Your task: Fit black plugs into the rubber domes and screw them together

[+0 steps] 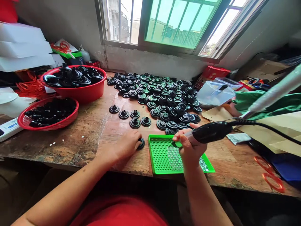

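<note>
As I looked on, the left hand (128, 142) pinched a black disc (141, 143) by its left side on the counter (89, 131), just left of the green tray (162, 172), while the right hand (191, 150) was closed round a corded tool (211, 131) above the tray. The disc seemed light, stiff and rather slippery, probably safest gripped by its rim; the tool looked heavier, best held round its barrel. Partly covered by fingers, the disc showed a dark, rounded edge, like the hubbed discs (134, 122) on its far side
</note>
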Demonstrator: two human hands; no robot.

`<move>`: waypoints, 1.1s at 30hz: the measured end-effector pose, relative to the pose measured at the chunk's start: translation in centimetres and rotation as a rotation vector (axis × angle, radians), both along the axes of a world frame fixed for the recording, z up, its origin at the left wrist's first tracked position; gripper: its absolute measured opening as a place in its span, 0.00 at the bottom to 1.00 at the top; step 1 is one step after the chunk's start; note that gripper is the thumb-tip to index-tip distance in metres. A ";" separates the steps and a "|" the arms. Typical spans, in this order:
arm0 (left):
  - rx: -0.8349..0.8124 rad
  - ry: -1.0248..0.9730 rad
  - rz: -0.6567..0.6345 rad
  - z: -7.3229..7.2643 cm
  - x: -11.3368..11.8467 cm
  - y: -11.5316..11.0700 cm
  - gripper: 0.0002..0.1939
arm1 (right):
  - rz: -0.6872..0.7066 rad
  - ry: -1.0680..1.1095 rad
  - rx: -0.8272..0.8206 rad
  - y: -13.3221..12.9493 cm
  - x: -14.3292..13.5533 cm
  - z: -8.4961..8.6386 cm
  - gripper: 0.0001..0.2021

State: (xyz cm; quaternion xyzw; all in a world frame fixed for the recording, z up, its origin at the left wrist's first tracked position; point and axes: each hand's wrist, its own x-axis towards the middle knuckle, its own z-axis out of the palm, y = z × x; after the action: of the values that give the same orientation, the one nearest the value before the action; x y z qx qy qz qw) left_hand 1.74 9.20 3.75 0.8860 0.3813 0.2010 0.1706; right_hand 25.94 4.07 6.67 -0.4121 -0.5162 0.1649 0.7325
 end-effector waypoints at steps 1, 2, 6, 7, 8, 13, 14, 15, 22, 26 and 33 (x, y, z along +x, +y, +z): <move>-0.009 -0.027 0.007 -0.2 -0.5 -1.2 0.04 | 0.012 0.003 0.006 -0.2 -0.2 0.4 0.21; -0.018 -0.062 0.013 -0.5 -0.9 -2.5 0.04 | 0.030 0.009 0.016 -0.5 -0.6 0.8 0.22; -0.036 -0.254 0.073 -2.1 -1.5 -6.8 0.08 | 0.140 0.044 0.078 -1.5 -2.7 2.8 0.23; -0.030 -0.306 0.096 -2.5 -1.4 -7.5 0.10 | 0.149 0.032 0.079 -1.6 -3.1 3.1 0.24; -0.021 -0.354 0.117 -2.8 -1.3 -7.9 0.12 | 0.139 0.005 0.072 -1.5 -3.4 3.2 0.24; 0.012 -0.464 0.146 -3.5 -1.0 -8.2 0.11 | -0.048 -0.078 0.019 0.1 -2.6 2.2 0.23; 0.018 -0.463 0.142 -3.6 -1.1 -8.1 0.10 | -0.071 -0.061 0.005 0.4 -2.2 1.8 0.23; 0.025 -0.458 0.141 -3.6 -1.1 -8.1 0.09 | -0.088 -0.046 -0.009 0.7 -1.9 1.5 0.23; 0.052 -0.445 0.152 -3.7 -1.0 -8.3 0.08 | -0.112 -0.035 -0.037 0.7 -1.2 0.5 0.23; 0.055 -0.441 0.153 -3.7 -1.0 -8.3 0.08 | -0.125 -0.025 -0.034 0.8 -1.0 0.3 0.22; 0.043 -0.427 0.154 -3.6 -1.1 -8.2 0.09 | -0.120 0.010 -0.038 0.5 -1.0 0.0 0.21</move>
State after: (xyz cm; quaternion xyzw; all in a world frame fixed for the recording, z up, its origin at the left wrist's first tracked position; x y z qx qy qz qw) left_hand 0.66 0.97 0.13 0.7951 0.3987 0.4047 0.2125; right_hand 24.96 4.54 6.68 -0.4552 -0.4837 0.1325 0.7357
